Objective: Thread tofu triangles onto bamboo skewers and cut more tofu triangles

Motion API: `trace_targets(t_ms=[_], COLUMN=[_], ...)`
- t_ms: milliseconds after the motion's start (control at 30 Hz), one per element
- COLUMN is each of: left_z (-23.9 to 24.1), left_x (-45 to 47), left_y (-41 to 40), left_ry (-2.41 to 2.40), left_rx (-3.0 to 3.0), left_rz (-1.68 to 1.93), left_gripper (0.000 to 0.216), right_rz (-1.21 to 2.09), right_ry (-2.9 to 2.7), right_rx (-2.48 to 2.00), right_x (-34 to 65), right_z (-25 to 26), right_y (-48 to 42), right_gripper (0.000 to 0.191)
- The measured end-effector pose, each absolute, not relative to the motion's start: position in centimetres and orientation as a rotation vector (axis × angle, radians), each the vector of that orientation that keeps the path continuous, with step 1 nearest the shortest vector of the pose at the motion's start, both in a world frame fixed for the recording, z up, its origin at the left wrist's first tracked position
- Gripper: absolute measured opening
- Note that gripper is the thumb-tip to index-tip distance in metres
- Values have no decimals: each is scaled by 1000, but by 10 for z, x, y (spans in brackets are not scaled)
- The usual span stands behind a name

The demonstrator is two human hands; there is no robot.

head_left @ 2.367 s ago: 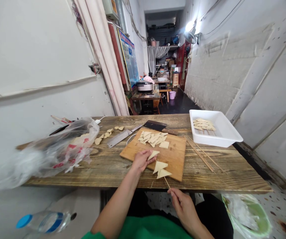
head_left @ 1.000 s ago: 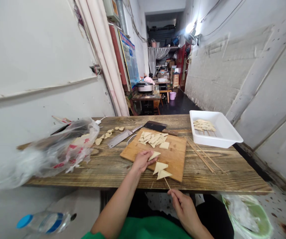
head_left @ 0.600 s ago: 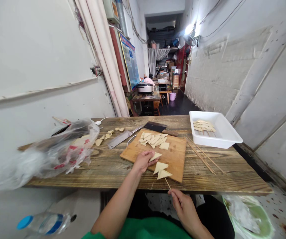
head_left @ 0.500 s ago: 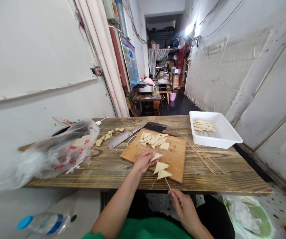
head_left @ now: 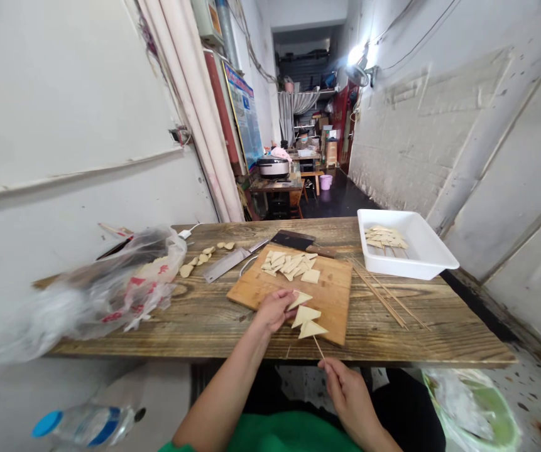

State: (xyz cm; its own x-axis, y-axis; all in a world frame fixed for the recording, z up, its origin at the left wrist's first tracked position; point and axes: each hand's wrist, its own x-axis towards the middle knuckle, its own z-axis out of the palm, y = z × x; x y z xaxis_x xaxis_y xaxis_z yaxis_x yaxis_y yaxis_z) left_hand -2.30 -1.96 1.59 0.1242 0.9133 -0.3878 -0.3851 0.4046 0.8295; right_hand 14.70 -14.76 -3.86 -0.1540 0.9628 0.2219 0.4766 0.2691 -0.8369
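the left hand (head_left: 274,311) pinches one pale cream triangular slice (head_left: 302,300) over the brown wooden cutting board (head_left: 332,284); whether it is pierced is hard to tell. two matching slices (head_left: 312,329) sit on one thin wooden skewer (head_left: 319,348), its long axis slanting rightward and bodyward to the right hand (head_left: 347,392), clamped on its near end.

We note blue-capped bottle (head_left: 86,424) near left, green bin (head_left: 502,407) near right, purple bucket (head_left: 325,182) far, wall fan (head_left: 357,75) far right.
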Motion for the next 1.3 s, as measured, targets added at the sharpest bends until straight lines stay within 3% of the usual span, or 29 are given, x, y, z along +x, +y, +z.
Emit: trace_targets(t_ms=[333, 567, 833, 1300], left_z=[7, 2, -3, 7], left_x=[-14, 5, 23, 17], left_y=[-18, -43, -56, -52], left_ry=[922, 821, 901, 873], left_rx=[563, 543, 490, 542], left_rz=[1096, 837, 921, 1001], left_gripper=[16, 23, 17, 31], right_rz=[774, 705, 689, 687], right_ry=[-1693, -1614, -1630, -1633], right_rx=[-1319, -1326, -1327, -1315], right_x=[148, 145, 145, 148], right_z=[-44, -41, -44, -46], right_y=[-143, -131, -131, -133], right_gripper=[36, 35, 34, 33])
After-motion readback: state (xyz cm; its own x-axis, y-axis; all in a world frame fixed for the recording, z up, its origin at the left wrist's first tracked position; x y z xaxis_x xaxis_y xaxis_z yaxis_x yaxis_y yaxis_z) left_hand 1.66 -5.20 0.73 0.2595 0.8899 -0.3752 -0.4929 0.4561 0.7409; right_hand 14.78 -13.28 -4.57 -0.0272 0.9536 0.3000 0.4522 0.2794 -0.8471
